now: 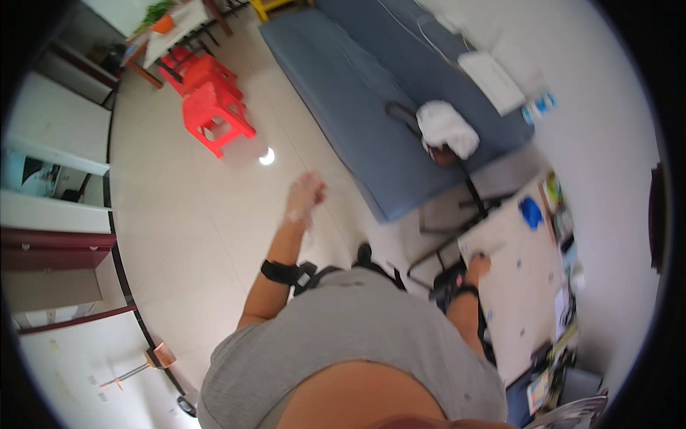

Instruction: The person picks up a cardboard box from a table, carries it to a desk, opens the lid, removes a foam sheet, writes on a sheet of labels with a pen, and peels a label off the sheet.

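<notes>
My left hand [306,194] hangs out in front of me over the pale tiled floor, blurred, fingers loosely curled with nothing visibly in them. A black band sits on that forearm. My right hand [479,264] rests on the near edge of a white table [516,286], fingers closed on a small thin object I cannot make out. A blue object [531,212] lies further along the table.
A blue sofa bed [357,93] with a white cloth [447,127] and a white flat box [493,80] lies ahead. Red plastic stools [211,100] stand at the left. A black folding frame [457,229] stands between bed and table. Clutter lines the table's right edge.
</notes>
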### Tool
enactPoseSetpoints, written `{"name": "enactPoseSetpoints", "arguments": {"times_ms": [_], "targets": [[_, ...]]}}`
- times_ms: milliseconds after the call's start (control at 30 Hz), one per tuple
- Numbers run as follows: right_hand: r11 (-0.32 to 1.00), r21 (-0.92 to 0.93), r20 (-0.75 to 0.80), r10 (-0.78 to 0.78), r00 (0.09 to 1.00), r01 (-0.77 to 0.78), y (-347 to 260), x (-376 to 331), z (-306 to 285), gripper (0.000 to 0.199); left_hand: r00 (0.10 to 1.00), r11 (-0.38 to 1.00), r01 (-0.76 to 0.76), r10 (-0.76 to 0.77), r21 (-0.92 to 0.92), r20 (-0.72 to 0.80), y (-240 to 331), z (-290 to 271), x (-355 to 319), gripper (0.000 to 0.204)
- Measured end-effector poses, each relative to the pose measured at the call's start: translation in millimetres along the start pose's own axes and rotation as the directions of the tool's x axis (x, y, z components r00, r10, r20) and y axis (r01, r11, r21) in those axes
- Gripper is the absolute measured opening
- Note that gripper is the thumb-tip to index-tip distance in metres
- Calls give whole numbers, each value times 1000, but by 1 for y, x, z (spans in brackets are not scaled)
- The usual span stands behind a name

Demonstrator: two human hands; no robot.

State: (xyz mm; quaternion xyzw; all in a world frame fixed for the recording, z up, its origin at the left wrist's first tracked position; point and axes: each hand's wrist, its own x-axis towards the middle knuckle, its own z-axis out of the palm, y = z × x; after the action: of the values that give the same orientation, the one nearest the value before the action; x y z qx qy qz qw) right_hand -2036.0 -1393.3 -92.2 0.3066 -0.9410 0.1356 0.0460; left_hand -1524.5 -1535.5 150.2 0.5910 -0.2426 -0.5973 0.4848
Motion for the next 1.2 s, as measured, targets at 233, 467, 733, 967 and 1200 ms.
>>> {"name": "enactPoseSetpoints", "arguments": {"times_ms": [233, 467, 733, 967, 1200], "targets": [[928, -115, 195, 371, 908, -354, -94, 8, -54, 35, 998, 998, 53, -53, -24, -27, 52, -6, 71, 21], [970, 242, -51, 4, 999, 9, -307, 61, -24, 43, 983, 983, -90, 61, -160, -175, 104, -79, 174, 25], [442, 896, 57, -196, 979, 37, -609, 50, 20, 29, 944, 904, -167, 31, -393, -329, 234, -197, 295, 47], [339, 907, 349, -271, 897, -250, -805, 8, 16, 17, 946, 769, -278, 115, -575, -304, 321, -259, 410, 57], [383, 915, 253, -303, 919, -125, -978, 35, 80, 18, 967, 813, -168, 26, -558, -254, 390, -300, 584, 44]]}}
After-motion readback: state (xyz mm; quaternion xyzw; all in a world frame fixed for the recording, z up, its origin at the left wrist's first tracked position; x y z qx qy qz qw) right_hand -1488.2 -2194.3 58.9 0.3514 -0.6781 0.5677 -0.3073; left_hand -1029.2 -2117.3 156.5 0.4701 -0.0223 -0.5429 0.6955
